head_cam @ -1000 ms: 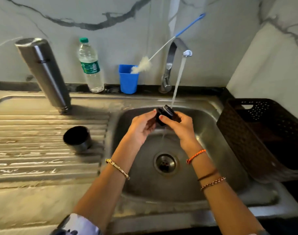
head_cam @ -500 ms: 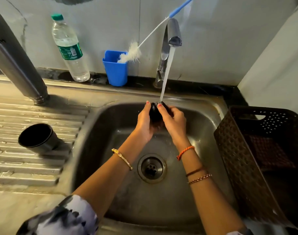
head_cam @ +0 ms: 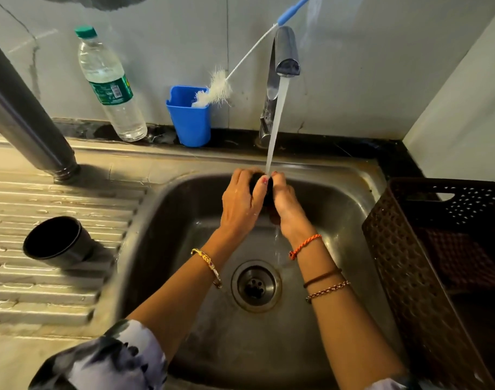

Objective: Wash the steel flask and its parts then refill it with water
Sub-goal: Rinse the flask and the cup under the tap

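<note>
Head view: black stopper (head_cam: 258,180) mostly hidden between both hands (head_cam: 264,198).

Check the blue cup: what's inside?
The blue cup holds the white bristle end of a bottle brush, handle leaning out toward the tap. The cup's bottom is hidden by its walls.

Nothing readable really. Green label on the plastic bottle (head_cam: 111,90) too blurry to make out, same for faint lettering on the steel flask (head_cam: 24,119).
</note>
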